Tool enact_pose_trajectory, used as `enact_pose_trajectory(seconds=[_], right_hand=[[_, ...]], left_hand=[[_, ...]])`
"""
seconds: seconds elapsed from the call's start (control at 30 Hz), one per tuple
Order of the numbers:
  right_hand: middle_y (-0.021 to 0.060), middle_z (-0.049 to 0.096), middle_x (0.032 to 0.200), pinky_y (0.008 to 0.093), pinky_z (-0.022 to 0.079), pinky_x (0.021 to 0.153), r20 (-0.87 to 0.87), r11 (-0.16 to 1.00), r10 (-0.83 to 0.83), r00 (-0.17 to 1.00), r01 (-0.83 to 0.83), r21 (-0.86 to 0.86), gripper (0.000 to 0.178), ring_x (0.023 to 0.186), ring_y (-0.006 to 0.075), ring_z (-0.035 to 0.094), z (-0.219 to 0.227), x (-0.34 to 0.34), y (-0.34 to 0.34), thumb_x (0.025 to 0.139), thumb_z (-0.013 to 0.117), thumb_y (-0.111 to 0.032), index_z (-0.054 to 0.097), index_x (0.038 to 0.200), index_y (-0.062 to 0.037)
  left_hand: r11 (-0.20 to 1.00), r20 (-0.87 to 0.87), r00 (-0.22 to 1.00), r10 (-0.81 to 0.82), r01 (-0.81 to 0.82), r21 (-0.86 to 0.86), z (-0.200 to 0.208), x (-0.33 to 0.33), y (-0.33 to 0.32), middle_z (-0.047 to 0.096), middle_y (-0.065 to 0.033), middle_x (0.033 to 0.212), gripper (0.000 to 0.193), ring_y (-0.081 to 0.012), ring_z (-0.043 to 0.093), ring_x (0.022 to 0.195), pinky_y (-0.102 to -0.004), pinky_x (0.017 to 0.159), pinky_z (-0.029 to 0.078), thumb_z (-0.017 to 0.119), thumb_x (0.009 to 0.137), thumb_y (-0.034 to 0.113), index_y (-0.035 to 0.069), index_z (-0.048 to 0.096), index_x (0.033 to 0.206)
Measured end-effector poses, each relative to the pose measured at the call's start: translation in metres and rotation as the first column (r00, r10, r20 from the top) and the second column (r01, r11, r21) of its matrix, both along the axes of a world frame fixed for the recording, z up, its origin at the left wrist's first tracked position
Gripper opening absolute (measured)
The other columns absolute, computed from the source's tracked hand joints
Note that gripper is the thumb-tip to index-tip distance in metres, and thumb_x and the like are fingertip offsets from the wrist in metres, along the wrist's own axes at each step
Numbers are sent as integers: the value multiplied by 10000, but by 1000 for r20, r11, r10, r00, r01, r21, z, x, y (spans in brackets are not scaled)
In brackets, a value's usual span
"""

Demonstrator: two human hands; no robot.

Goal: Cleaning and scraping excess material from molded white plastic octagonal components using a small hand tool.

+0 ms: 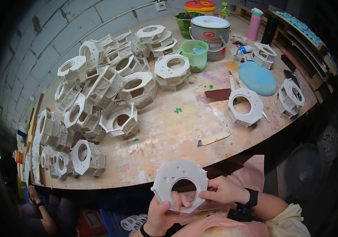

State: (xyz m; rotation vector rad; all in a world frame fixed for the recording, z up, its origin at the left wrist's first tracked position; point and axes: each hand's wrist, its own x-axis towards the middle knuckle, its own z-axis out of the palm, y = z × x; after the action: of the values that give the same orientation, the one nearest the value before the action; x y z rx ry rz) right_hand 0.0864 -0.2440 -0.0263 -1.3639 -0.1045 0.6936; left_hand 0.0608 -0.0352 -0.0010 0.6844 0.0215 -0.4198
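The bench (pixel 157 140) fills most of my feed. Next biggest, on its L: a pile of white frames (pixel 101 85), stacked at all angles. At the back, approx. centre, I've got a grey bucket (pixel 216 41) w/ a green tub (pixel 196 64) just in front. On the R, a blue disc (pixel 257 78) lies nr a loose frame (pixel 245 117). The pc in work, an octagonal white frame (pixel 181 168), is off the bench, held over the lap by the near edge. L hand (pixel 159 212): fingers part-curled round its lower L, thumb on the face, some fingertips showing in the opening. R hand (pixel 223 191): fingers closed on the R rim, thumb in front. Smallest: a flat pale tool (pixel 215 138) w/ dark tip, not in use, & green scraps (pixel 177 110) mid-bench. Progress, my read: 1 pc in work, prob. plenty left in the pile; can't tell which pcs, incl. the loose one, are done.
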Motion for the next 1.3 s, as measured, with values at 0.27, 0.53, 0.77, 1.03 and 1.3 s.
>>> enact_pose_trajectory(seconds=[0.27, 0.53, 0.77, 1.03, 1.3], right_hand=[[87, 642, 685, 272, 470, 524, 489, 907, -178, 854, 335, -256, 158, 556, 191, 612, 26, 20, -19, 830, 628, -118, 623, 951, -17], [99, 656, 729, 286, 491, 536, 655, 868, -123, 745, 401, -292, 179, 621, 215, 658, 18, 24, -6, 838, 611, -88, 593, 1010, -41], [114, 628, 681, 323, 483, 508, 745, 771, -76, 663, 513, -377, 134, 579, 262, 631, 3, 44, 5, 830, 623, -97, 606, 959, -65], [89, 639, 704, 328, 480, 520, 792, 852, 0, 610, 415, -319, 159, 586, 246, 625, 5, 41, 1, 816, 638, -106, 615, 972, -82], [95, 598, 668, 282, 470, 521, 689, 747, -326, 648, 623, -233, 174, 533, 201, 591, 16, 41, 3, 852, 566, -42, 613, 1020, -48]], left_hand=[[992, -30, 998, 64, -60, 115, 5, 6, 0, 485, -52, 697, 525, -238, 552, 753, -393, 745, 460, 584, 871, 290, -16, 381, 1247], [984, 34, 998, 58, -63, 166, 17, 8, -10, 491, -42, 704, 325, -189, 513, 696, -346, 688, 421, 606, 889, 324, 24, 487, 915], [983, 8, 998, 57, -57, 176, 23, 8, -18, 451, -27, 679, 352, -168, 470, 645, -326, 633, 407, 588, 900, 314, 19, 449, 1031], [987, 33, 997, 75, -79, 139, 20, 14, -12, 424, -14, 681, 323, -161, 449, 608, -321, 607, 407, 565, 911, 320, 28, 457, 997], [992, -111, 986, 122, -126, -31, 1, 19, 5, 410, -4, 645, 388, -135, 414, 583, -332, 640, 385, 468, 928, 365, 55, 476, 1161]])
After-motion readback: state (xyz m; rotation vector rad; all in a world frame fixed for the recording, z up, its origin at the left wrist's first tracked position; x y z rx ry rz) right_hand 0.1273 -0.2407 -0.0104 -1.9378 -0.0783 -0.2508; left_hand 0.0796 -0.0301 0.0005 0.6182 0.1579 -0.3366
